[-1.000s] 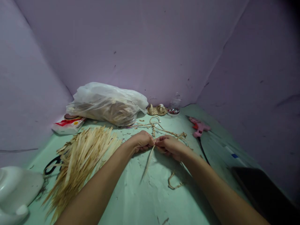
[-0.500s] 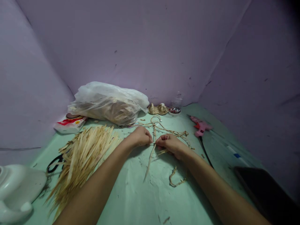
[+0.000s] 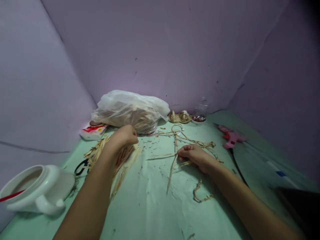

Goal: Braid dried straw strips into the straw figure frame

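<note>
My right hand (image 3: 193,154) pinches the lower end of a thin braided straw cord (image 3: 175,141). Two loose pale strands (image 3: 171,178) spread from its fingertips, one toward me and one to the left. My left hand (image 3: 126,136) is over the far end of a pile of dry straw strips (image 3: 128,166), its fingers curled downward. Whatever may be in those fingers is hidden. Beyond the right hand, the cord joins a small loop and other twisted cords (image 3: 205,144) lying on the table.
A plastic bag (image 3: 132,110), a woven straw piece (image 3: 180,117) and a clear container of beads (image 3: 199,115) stand along the wall. To the right lies a pink glue gun (image 3: 231,136); at left are a white ceramic pot (image 3: 50,183), a tissue pack (image 3: 93,132) and black scissor handles (image 3: 80,167). A short cord piece (image 3: 200,196) lies nearer me.
My left hand has left the cord and moved left over the straw pile. One strand now points out leftward. My right hand keeps its pinch while the view has turned left.
</note>
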A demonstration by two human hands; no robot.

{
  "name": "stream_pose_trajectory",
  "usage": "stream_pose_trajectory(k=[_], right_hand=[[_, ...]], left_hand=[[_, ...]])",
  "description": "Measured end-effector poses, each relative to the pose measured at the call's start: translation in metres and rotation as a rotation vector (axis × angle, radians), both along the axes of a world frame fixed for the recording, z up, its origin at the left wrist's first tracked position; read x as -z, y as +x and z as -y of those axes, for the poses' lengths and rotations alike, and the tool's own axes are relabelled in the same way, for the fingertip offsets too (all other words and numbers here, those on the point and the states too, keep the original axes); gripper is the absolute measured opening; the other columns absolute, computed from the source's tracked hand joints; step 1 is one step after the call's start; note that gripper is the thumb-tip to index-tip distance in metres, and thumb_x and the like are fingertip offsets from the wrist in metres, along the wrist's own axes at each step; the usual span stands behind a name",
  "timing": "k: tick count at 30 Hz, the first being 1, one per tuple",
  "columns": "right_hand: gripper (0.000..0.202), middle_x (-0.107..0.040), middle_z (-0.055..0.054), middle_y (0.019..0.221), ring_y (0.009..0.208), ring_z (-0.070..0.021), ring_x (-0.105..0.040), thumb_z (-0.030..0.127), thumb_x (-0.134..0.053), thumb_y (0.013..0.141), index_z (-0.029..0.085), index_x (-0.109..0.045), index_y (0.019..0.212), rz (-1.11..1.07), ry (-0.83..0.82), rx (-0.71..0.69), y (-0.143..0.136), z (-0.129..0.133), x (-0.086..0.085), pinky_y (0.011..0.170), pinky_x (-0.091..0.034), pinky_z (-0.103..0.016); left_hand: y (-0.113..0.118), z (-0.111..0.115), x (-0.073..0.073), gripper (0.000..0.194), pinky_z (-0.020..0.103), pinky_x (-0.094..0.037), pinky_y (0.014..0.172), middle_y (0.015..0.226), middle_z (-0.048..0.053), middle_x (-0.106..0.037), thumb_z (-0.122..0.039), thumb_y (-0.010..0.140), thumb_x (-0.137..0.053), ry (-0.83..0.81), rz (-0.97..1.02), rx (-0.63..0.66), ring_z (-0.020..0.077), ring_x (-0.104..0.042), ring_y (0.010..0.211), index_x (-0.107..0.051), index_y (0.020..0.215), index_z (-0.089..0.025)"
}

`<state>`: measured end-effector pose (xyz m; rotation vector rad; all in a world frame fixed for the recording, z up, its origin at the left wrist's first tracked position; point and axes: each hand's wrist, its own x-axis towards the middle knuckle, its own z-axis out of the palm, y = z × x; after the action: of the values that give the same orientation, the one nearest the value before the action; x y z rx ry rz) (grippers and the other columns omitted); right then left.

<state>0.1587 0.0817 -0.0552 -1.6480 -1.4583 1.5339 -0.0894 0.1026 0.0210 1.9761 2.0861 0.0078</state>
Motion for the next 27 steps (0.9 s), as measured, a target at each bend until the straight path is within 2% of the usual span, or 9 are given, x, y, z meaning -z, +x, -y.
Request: stream_pose_trajectory(k=[3, 7, 13, 15, 21, 25, 27], right_hand=[[0.012, -0.050, 0.003, 0.045, 0.030, -0.0022, -0.022, 0.024, -0.053, 0.064, 0.013, -0.054, 0.057, -0.006, -0.005, -0.009, 0.000, 0.001, 0.000, 0.032, -0.010, -0.021], [0.012, -0.050, 0.003, 0.046, 0.030, -0.0024, -0.022, 0.025, -0.054, 0.064, 0.014, -0.054, 0.058, 0.002, 0.005, -0.016, 0.000, 0.001, 0.000, 0.032, -0.011, -0.020], [0.013, -0.047, 0.003, 0.043, 0.030, -0.0023, -0.022, 0.025, -0.054, 0.063, 0.013, -0.053, 0.056, -0.017, -0.002, -0.019, 0.002, -0.001, 0.002, 0.031, -0.010, -0.020], [0.013, -0.048, 0.003, 0.043, 0.030, -0.0021, -0.022, 0.025, -0.055, 0.063, 0.013, -0.054, 0.057, -0.026, -0.003, -0.022, 0.002, -0.001, 0.003, 0.032, -0.010, -0.020], [0.013, -0.049, 0.004, 0.045, 0.029, -0.0021, -0.022, 0.026, -0.054, 0.064, 0.014, -0.055, 0.060, 0.007, 0.005, -0.020, 0.002, -0.002, 0.004, 0.031, -0.011, -0.020], [0.013, -0.050, 0.004, 0.047, 0.030, -0.0021, -0.022, 0.025, -0.055, 0.063, 0.014, -0.054, 0.058, 0.006, 0.015, -0.020, 0.003, -0.001, 0.003, 0.031, -0.011, -0.020], [0.012, -0.051, 0.004, 0.047, 0.030, -0.0020, -0.022, 0.025, -0.055, 0.063, 0.014, -0.054, 0.058, -0.009, 0.019, -0.026, 0.003, -0.001, 0.003, 0.031, -0.011, -0.020]], left_hand=[[0.001, 0.001, 0.006, 0.014, 0.021, -0.034, 0.050, 0.057, 0.004, -0.060, -0.019, 0.049, -0.056, -0.086, -0.056, -0.037, 0.0147, -0.053, 0.053, -0.064, 0.060, -0.015], [0.014, 0.000, 0.014, 0.017, 0.026, -0.038, 0.052, 0.066, 0.009, -0.063, -0.017, 0.047, -0.056, -0.148, -0.139, -0.055, 0.0204, -0.056, 0.059, -0.063, 0.062, -0.015], [0.025, -0.005, 0.030, 0.017, 0.027, -0.039, 0.054, 0.069, 0.011, -0.063, -0.018, 0.049, -0.055, -0.113, -0.133, -0.031, 0.0214, -0.057, 0.063, -0.063, 0.063, -0.014], [0.023, -0.005, 0.029, 0.016, 0.025, -0.038, 0.052, 0.064, 0.010, -0.063, -0.015, 0.050, -0.053, -0.092, -0.084, -0.032, 0.0190, -0.057, 0.059, -0.063, 0.062, -0.014], [0.008, -0.003, 0.009, 0.010, 0.020, -0.035, 0.046, 0.053, 0.006, -0.059, -0.017, 0.053, -0.052, -0.080, 0.117, -0.065, 0.0130, -0.052, 0.048, -0.060, 0.054, -0.012], [0.003, -0.007, 0.007, 0.010, 0.020, -0.033, 0.043, 0.047, 0.003, -0.054, -0.021, 0.054, -0.055, -0.057, 0.119, -0.120, 0.0102, -0.046, 0.043, -0.058, 0.051, -0.012], [0.001, -0.007, 0.005, 0.011, 0.020, -0.031, 0.042, 0.044, 0.001, -0.051, -0.022, 0.056, -0.054, -0.014, 0.201, -0.144, 0.0086, -0.042, 0.041, -0.056, 0.051, -0.012]])
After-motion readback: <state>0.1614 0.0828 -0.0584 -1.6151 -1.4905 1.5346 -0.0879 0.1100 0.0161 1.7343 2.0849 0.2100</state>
